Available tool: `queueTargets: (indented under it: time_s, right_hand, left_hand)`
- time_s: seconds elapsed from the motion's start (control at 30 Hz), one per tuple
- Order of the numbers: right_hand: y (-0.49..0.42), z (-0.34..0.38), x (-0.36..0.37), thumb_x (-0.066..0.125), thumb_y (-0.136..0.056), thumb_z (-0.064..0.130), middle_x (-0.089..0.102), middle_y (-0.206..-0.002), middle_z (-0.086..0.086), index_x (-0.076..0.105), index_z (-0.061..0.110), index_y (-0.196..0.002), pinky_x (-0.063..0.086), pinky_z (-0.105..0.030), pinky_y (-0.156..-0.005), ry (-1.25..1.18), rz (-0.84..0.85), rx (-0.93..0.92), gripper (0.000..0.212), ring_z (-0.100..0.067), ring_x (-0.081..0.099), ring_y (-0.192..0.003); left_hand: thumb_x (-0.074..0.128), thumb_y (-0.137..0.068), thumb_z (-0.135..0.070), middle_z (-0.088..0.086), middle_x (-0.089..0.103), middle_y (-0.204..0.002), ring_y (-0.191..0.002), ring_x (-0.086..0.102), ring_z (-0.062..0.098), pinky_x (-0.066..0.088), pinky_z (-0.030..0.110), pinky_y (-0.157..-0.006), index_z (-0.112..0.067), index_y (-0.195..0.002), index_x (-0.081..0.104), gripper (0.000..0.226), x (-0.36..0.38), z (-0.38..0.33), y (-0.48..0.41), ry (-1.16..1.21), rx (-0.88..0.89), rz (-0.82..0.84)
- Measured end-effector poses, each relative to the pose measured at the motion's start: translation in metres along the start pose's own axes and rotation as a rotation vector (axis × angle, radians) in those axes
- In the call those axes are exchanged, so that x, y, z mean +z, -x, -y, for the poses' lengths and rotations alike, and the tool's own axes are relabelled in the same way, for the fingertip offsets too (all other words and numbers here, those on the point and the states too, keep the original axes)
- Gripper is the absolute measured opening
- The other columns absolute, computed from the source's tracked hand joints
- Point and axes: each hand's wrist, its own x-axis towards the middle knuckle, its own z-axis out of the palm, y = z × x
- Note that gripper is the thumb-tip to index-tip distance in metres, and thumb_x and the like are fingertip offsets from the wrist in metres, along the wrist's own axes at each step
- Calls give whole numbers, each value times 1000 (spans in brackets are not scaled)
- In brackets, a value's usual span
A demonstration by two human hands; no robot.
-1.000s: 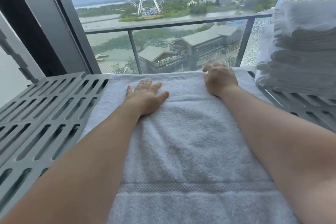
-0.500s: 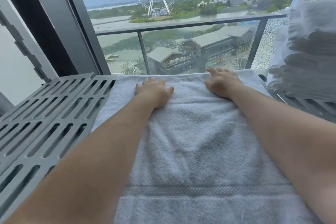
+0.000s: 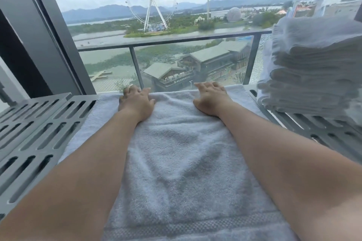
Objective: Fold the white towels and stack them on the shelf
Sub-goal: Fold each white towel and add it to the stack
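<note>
Ahead of me the big window (image 3: 176, 25) fills the view, its dark railing (image 3: 166, 42) crossing in front of a white Ferris wheel (image 3: 150, 0). Below it I see the grey slotted plastic shelf (image 3: 39, 127), and spread lengthwise down its middle lies the white terry towel (image 3: 182, 162), flat, with a woven band near my end. A tall stack of folded white towels (image 3: 313, 68) stands on the shelf at the right. My left hand (image 3: 137, 101) sits at the towel's far edge, fingers curled over it; whether they pinch the cloth I cannot tell. My right hand (image 3: 210, 98) rests palm down, fingers loose, well apart from the left.
</note>
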Motion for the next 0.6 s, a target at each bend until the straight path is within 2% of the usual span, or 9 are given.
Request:
queueTargets:
  time_s: [0.13,0.23,0.33,0.5,0.6]
  right_hand:
    - [-4,-4,-1,33,-97,41,23,-164,-11,18,28,-158,2,-52,-124,-18,54,67,64,-30,11,-152]
    - [-8,-1,0,32,-100,21,38,-153,-16,37,18,-150,12,-53,-123,-28,-63,110,51,-35,28,-143]
    - [-9,5,0,36,-90,6,49,-136,-14,51,15,-136,20,-52,-119,22,-138,125,50,-35,36,-133]
    - [-12,4,0,45,-87,16,49,-121,-10,65,16,-114,28,-45,-106,131,-180,78,34,-30,40,-120]
    - [-12,-1,3,45,-87,19,50,-125,-9,61,16,-110,28,-48,-110,93,-185,103,28,-30,40,-122]
  left_hand:
    - [35,-101,-45,15,30,-159,-143,25,37,27,53,-115,-27,-157,28,59,1,0,-4,-1,9,32]
    - [32,-100,-39,17,31,-158,-143,27,37,26,53,-114,-25,-156,28,59,2,-1,-4,1,11,47]
    - [34,-98,-36,19,34,-151,-137,30,38,26,53,-114,-23,-152,34,56,4,-1,-2,-9,5,7]
    - [48,-90,-29,13,45,-123,-115,39,32,36,45,-99,-22,-125,57,37,5,-2,0,-23,25,-144]
    - [51,-89,-28,10,45,-120,-114,40,30,37,43,-98,-20,-117,59,31,6,-3,2,-6,32,-171]
